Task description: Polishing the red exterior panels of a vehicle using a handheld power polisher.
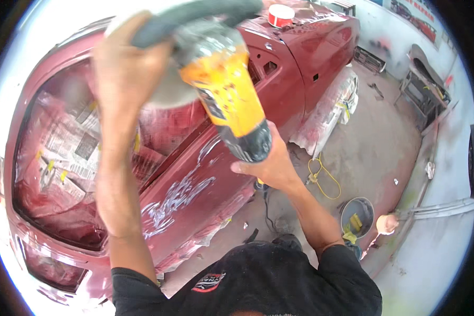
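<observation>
A yellow and black polisher (231, 100) is held up in both my hands, tilted, over the side of a dark red car body (282, 89). My left hand (122, 66), slightly blurred, wraps round its dark loop handle (200, 11). Around the black rear end of the tool closes my right hand (274, 163). A pale round pad (171, 89) shows partly behind the polisher's head; whether it touches the panel I cannot tell. White smears (179, 200) streak the red panel below. From the tool's rear a dark power cord (268, 210) drops to the floor.
Newspaper masking (71, 142) covers the window openings, and more sheeting (329, 116) hangs over the wheel area. A red-and-white tub (280, 16) sits on the car. On the floor are a grey bucket (343, 218) and a yellow cord loop (329, 187). A cluttered stand (421, 87) is by the wall.
</observation>
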Available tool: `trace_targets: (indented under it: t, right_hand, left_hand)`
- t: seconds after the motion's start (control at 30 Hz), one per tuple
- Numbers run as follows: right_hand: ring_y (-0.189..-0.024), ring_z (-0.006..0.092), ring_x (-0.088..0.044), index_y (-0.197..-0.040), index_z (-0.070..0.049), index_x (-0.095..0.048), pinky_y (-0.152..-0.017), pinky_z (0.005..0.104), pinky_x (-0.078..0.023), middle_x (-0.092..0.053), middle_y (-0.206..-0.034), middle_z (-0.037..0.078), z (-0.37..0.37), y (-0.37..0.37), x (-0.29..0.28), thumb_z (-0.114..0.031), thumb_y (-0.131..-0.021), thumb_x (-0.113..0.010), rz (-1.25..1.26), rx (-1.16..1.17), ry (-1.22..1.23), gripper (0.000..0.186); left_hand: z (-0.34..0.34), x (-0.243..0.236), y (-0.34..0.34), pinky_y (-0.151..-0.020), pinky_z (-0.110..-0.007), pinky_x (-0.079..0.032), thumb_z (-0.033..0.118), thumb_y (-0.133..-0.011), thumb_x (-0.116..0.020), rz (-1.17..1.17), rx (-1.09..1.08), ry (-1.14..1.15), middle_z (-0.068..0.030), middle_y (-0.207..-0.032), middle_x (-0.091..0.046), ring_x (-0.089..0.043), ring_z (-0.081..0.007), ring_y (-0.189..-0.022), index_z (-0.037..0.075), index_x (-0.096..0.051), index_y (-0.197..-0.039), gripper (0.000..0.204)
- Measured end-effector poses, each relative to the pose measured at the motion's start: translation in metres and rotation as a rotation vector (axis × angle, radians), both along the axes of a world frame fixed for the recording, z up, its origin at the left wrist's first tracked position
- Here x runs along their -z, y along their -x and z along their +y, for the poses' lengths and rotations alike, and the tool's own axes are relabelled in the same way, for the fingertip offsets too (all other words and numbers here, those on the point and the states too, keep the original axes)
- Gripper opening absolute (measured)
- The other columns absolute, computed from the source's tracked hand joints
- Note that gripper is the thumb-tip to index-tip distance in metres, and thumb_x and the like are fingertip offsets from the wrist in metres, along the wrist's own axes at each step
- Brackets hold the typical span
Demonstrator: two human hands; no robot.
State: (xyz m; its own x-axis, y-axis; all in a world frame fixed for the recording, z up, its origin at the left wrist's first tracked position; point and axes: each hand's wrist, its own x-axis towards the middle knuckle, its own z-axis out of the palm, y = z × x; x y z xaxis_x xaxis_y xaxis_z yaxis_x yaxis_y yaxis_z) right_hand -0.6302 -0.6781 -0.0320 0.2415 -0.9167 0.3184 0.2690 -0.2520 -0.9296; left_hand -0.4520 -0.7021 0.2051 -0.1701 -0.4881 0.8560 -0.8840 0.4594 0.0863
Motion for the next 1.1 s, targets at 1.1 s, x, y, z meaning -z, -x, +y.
trace_targets:
  t: [1.1]
  right_hand:
    - [-0.107,0.0191,-0.061,-0.135,-0.002,-0.049,-0.097,0.0340,-0.048,-0.062,-0.120,0.008,0.024,0.056,0.035,-0.007,-0.061,-0.094,0.081,0.024,-0.237,0.087]
  left_hand:
    - [-0.008,0.058,0.040,-0.061,-0.048,-0.054,0.015,-0.068,-0.075,-0.027,0.068,-0.086,-0.0132,-0.071,-0.068,-0.069,-0.0353,-0.068,0.009,-0.065,-0.081,0.018]
